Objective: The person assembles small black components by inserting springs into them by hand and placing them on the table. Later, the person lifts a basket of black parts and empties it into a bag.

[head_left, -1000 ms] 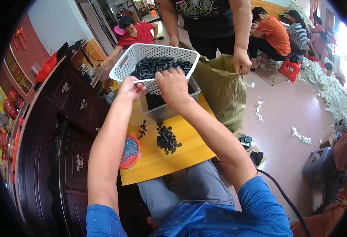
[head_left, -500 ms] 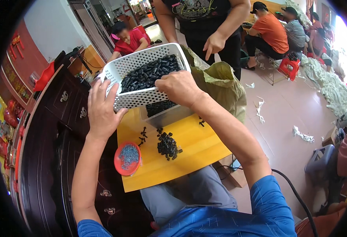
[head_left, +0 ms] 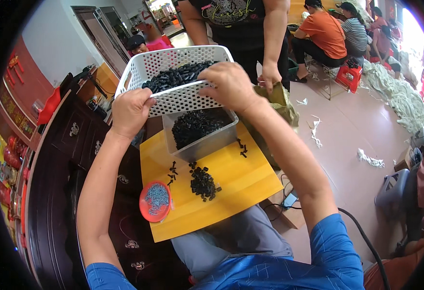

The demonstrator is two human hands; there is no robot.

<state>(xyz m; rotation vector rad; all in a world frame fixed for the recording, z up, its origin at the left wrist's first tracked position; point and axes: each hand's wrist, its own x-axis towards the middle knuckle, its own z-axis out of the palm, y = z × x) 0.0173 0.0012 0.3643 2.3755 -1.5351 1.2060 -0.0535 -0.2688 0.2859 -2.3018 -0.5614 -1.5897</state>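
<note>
A white perforated plastic basket (head_left: 185, 100) holding many small black plastic parts (head_left: 178, 77) is raised above the yellow board. My left hand (head_left: 130, 110) is closed round its near left corner. At the near right of the rim, my right hand (head_left: 231, 87) grips the basket with fingers bent over the edge. Under it, a translucent plastic bin (head_left: 207, 142) with more black parts stands on the yellow board (head_left: 241, 186). Closer to me lie a heap of short black pieces (head_left: 203, 183) and a red dish (head_left: 145, 212) of small bluish metal screws or pins.
Dark wooden drawers (head_left: 52, 159) border my left side. Beyond the board stands a person in black (head_left: 236, 29), one hand at a green sack (head_left: 282, 104). Others sit farther off near a red stool (head_left: 349, 77). A black cable (head_left: 361, 237) runs along my right.
My left hand has gone from spread against the basket to closed on its corner. The basket has shifted, uncovering more of the bin. The other person's pointing hand has dropped to the sack.
</note>
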